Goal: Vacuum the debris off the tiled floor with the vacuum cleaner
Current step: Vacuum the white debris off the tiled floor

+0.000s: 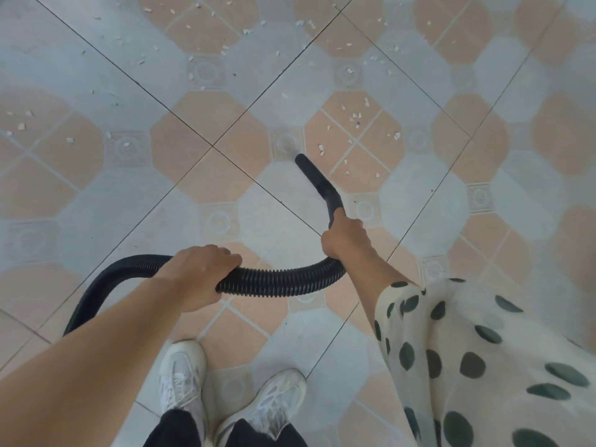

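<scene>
A black ribbed vacuum hose (277, 280) curves across the floor in front of me and ends in a smooth black nozzle (314, 177) whose tip rests on the tiles. My right hand (345, 237) grips the bent handle part just behind the nozzle. My left hand (201, 274) is closed around the ribbed hose further back. Small white scraps of debris (353, 119) lie scattered just right of and beyond the nozzle tip, with more scraps (225, 43) further away and at the left (22, 125). The vacuum body is out of view.
The floor has pink and grey patterned tiles (206, 175). My two white shoes (183, 372) stand at the bottom centre. A white sleeve with dark dots (467, 350) fills the lower right. The hose runs off to the lower left (84, 304).
</scene>
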`<state>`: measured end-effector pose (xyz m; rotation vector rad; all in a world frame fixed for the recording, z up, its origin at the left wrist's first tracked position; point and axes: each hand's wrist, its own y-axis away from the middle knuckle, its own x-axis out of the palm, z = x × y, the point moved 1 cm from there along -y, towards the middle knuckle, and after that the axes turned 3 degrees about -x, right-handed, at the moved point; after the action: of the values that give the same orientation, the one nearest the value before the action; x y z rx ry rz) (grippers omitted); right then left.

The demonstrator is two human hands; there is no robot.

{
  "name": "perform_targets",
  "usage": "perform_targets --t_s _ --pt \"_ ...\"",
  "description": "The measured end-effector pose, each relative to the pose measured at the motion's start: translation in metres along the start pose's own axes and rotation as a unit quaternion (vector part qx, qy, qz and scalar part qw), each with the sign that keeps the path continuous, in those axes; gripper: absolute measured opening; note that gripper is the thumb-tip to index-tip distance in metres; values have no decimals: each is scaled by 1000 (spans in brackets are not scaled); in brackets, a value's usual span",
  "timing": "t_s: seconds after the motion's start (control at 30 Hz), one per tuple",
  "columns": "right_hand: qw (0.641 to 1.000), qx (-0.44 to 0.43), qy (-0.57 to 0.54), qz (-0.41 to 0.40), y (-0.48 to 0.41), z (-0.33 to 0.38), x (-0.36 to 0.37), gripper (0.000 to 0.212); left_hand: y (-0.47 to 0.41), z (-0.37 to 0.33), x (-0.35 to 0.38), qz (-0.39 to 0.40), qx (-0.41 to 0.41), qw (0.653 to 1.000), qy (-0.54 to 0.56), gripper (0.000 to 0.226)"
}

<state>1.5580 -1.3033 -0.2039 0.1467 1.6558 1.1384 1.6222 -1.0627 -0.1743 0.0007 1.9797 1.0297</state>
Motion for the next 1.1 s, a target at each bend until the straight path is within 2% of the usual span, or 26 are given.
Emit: perform_targets --t_s 0.17,0.37,0.5,0.73,0.93,1.1 --pt "999 45 -15 -5 4 -47 -9 56 -6 -40 0 4 18 1000 -1 20" --pt "1000 16 0 -21 -26 -52 -31 58 -26 -57 -12 -13 5 1000 2 19" --pt "1000 19 -5 -8 -22 -63 -23 60 -24 -65 -15 19 4 1000 -11 22" --pt "997 75 -33 9 4 -115 -14 69 -20 -105 -8 41 38 998 -33 26" --pt "998 54 -33 -7 -10 -130 -24 60 -30 -121 -6 28 32 998 -35 26" --pt "994 84 -74 -4 -14 -149 -25 55 -40 -130 -16 24 26 998 -47 24"
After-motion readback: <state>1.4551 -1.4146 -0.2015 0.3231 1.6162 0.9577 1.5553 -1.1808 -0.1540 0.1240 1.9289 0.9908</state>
